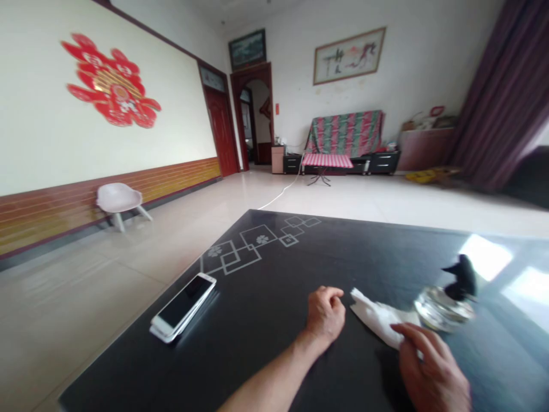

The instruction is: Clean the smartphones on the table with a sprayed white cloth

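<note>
My left hand rests on the dark tabletop with its fingers curled in, and nothing shows in it. Just to its right lies a crumpled white tissue. My right hand has the near right end of the tissue between thumb and fingers; a bit of white shows between them. Behind that hand stands a clear, squat glass bottle with a black pump top, close against the tissue's far end.
A white smartphone lies at the left edge of the black table, apparently on another flat thing. Pale squares and flowers decorate the tabletop. Beyond are a small light chair, a pink striped folding table and a cloth-covered object.
</note>
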A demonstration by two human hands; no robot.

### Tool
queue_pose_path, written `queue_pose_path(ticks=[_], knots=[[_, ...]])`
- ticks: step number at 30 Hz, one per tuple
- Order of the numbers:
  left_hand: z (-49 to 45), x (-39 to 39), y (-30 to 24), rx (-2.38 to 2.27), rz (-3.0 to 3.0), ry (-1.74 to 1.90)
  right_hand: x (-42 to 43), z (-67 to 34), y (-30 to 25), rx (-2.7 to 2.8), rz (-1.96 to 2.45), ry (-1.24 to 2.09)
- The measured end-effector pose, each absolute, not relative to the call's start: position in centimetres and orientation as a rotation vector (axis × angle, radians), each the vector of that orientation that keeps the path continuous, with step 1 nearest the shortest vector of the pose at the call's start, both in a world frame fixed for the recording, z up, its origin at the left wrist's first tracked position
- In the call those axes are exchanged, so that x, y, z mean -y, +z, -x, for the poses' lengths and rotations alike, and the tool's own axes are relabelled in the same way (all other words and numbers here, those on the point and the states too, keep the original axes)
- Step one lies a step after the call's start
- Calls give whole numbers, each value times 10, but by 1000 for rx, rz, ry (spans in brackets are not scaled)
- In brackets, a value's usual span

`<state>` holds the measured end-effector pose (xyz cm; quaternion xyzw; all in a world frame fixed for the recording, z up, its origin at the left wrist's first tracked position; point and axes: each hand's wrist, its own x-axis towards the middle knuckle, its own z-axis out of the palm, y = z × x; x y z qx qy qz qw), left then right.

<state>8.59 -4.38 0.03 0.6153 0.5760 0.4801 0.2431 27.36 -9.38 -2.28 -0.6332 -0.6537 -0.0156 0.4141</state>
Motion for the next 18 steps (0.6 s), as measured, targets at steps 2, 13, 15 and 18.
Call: queue_pose_path(ticks=[2,13,15,18], knots=[[-90,33,-2,-1552,-1674,1306,95,-268,-17,1647,1531,-111],[-97,40,-4,-1478,-1838,1363,92,-261,-12,1484,1689,-220],[-100,43,-3,-1450,-1873,1388,91,-265,-12,1469,1777,-226],[-102,43,-4,-1380,-1942,1401,90,-271,-11,1463,1888,-214]])
